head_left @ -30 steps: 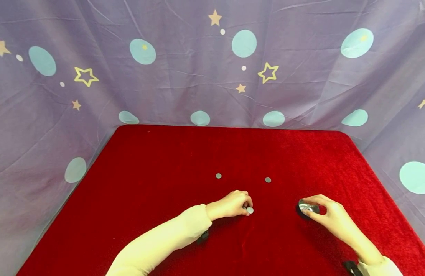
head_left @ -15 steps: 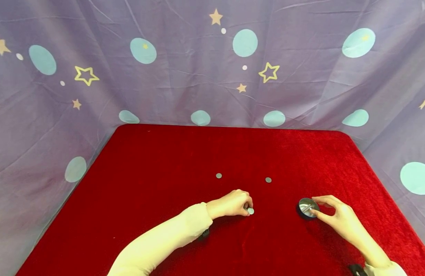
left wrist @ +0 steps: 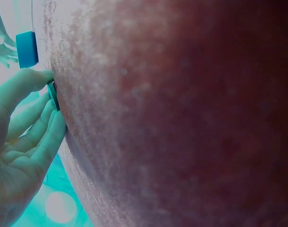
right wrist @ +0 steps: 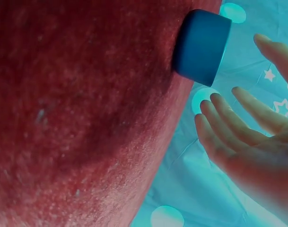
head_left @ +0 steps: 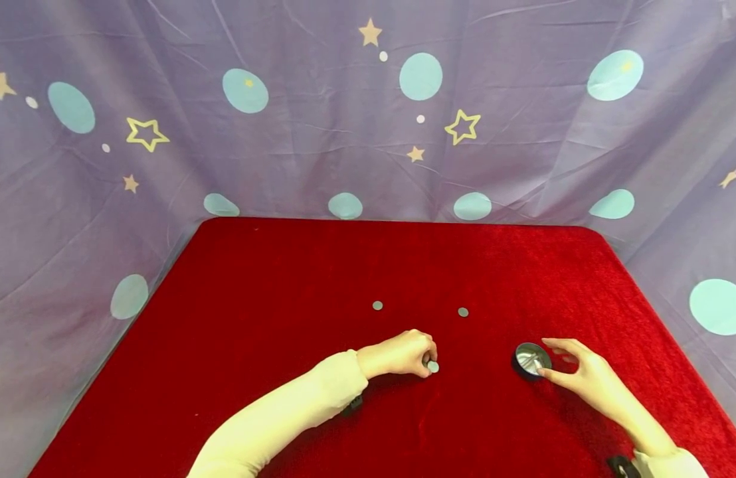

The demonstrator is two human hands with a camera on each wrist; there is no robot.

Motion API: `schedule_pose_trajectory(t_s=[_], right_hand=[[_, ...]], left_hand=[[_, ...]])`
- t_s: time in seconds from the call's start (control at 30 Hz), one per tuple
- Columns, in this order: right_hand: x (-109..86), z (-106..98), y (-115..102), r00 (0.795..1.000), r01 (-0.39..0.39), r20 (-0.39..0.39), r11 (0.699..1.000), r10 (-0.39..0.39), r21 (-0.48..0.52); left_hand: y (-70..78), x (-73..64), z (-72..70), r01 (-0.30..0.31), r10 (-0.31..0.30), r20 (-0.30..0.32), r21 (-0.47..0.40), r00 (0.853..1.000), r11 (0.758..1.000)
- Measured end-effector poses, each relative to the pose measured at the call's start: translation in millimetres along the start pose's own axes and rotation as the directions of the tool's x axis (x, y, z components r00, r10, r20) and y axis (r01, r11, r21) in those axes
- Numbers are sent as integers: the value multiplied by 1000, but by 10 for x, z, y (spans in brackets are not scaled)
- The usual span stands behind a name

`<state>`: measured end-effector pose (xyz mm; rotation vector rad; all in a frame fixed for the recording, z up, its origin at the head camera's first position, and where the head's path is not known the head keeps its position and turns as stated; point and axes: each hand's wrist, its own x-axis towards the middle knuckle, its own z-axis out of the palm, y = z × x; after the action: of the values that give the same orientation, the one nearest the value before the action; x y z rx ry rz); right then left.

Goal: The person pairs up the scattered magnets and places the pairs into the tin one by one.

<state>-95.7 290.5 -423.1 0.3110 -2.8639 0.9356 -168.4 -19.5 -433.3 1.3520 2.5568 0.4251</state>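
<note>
In the head view my left hand (head_left: 406, 353) is low on the red cloth, pinching a small pale round disc (head_left: 432, 366) between thumb and fingers. The left wrist view shows the disc (left wrist: 54, 97) edge-on as a thin dark piece at the fingertips. To the right stands a small, dark round cup (head_left: 531, 362) with a shiny silvery inside, upright on the cloth. My right hand (head_left: 586, 372) is just right of the cup, fingers spread and holding nothing. In the right wrist view the fingers are apart from the cup's smooth outer wall (right wrist: 203, 47).
Two more grey discs, one near the centre (head_left: 377, 305) and one farther right (head_left: 463, 312), lie flat beyond my left hand. A red cloth (head_left: 284, 279) covers the table. A purple curtain (head_left: 320, 133) with stars and dots hangs behind and on both sides.
My right hand has let go of the cup's rim and drawn back to the right; the cup now sits level. The left hand stays nearly in place, pinching its disc.
</note>
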Motion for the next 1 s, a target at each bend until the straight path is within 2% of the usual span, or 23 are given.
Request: schedule_pose_trajectory(t_s=[0.17,0.27,0.47,0.77,1.0], right_hand=[[23,37,43,999,35,-26,999,-35,23],[29,55,62,999,46,-14,998,-45,47],[31,80,93,999,20,39,995,-24,94],[60,100,135,992,-24,127,986,2,165],[77,111,138,990,-29,142,984,4,176]], left_hand=[[-4,1,-1,-5,5,-5,-1,1000,1000],[-8,-3,-5,1,-1,-12,-27,1000,1000],[-27,2,2,16,-19,-26,-101,999,995],[-18,66,-16,33,-38,-32,-142,999,989],[17,136,-33,37,-44,-38,-175,998,984]])
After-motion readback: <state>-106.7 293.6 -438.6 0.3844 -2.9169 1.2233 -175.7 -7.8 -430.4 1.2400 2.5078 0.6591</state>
